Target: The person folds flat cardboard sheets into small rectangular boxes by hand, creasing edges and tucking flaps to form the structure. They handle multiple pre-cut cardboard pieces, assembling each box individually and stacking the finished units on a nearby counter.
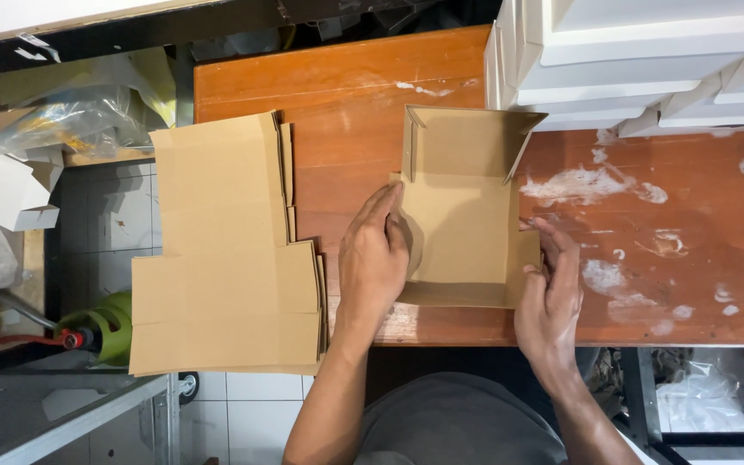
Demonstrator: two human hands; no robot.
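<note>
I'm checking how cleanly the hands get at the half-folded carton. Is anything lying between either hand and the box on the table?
Nothing visible does. The left hand already rests on the left wall of the brown cardboard box, and the right hand grips its right flap. The stack of flat cardboard blanks lies off to the left, apart.

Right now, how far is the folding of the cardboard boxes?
Done: white folded boxes are stacked at the table's far corner. In hand: one brown box, half-formed, far wall raised; the left hand and right hand press its side flaps. Left: a stack of flat blanks still unfolded.
</note>
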